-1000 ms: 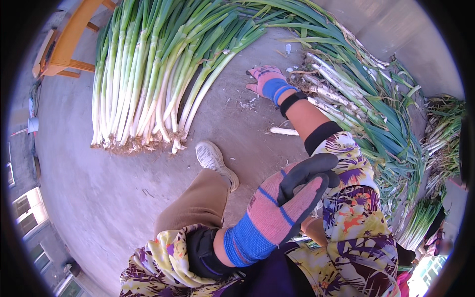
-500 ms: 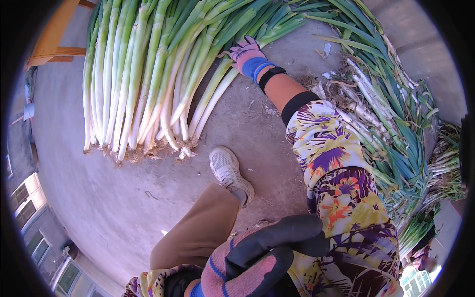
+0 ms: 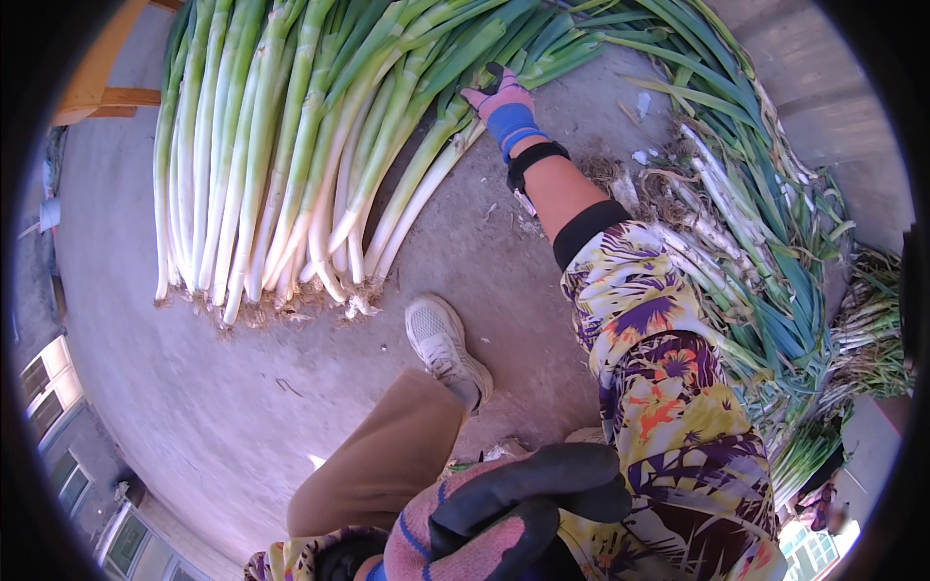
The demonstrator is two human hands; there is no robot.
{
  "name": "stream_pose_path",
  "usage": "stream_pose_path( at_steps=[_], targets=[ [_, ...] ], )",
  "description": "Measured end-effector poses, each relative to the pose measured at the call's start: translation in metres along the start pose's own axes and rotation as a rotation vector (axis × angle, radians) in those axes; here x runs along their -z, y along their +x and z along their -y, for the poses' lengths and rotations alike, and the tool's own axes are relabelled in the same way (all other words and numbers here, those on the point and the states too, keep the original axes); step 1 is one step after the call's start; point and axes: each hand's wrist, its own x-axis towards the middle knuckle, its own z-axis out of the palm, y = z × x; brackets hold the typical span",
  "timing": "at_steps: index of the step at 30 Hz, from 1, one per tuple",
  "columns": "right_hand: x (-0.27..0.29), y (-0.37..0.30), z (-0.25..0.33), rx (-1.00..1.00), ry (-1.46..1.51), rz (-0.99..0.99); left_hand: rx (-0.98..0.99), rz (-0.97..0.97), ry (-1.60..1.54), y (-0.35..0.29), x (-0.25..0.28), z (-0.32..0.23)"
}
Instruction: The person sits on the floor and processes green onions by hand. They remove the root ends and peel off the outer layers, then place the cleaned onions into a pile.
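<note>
A broad row of long green onions (image 3: 257,165) lies on the concrete, white root ends toward me and green tops running to the upper right. My right hand (image 3: 504,99), in a pink and blue glove with dark fingertips, closes on green stalks at the row's right edge; the stalks partly hide its grip. Close to my body, my left hand (image 3: 504,513) wears a pink glove with a dark coating. Its fingers are bent and pressed together, and nothing shows in them.
A heap of loose green onions (image 3: 717,198) with dirty roots and leaves curves along the right. More bundles (image 3: 862,320) lie beyond it. My shoe (image 3: 441,339) stands just below the row. An orange wooden frame (image 3: 92,68) is at the upper left.
My right hand has shifted slightly up and right along the stalks, its fingers less spread. My left hand stays closed near my body. The view has moved a little.
</note>
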Motion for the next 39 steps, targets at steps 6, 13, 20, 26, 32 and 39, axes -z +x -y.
stream_pose_path(
  at_steps=[6, 13, 20, 26, 32, 39],
  targets=[
    [-0.005, 0.0, 0.05, -0.153, -0.278, 0.276, -0.023, -0.026, -0.002, 0.003, 0.006, 0.003],
    [-0.007, 0.022, 0.039, -0.001, -0.433, 0.289, -0.001, -0.014, 0.009, 0.002, 0.007, -0.004],
    [0.041, 0.002, 0.009, 0.022, -0.156, 0.187, 0.041, 0.006, 0.02, -0.008, -0.001, -0.009],
    [0.108, -0.149, -0.047, 0.046, -0.021, 0.462, 0.057, -0.033, -0.22, -0.024, -0.025, 0.008],
    [0.15, -0.368, -0.112, -0.053, -0.294, 0.937, -0.087, 0.188, -0.136, -0.027, -0.034, 0.029],
    [0.164, -0.341, -0.097, -0.017, -0.306, 0.946, -0.02, 0.177, -0.198, -0.039, -0.048, 0.044]
  ],
)
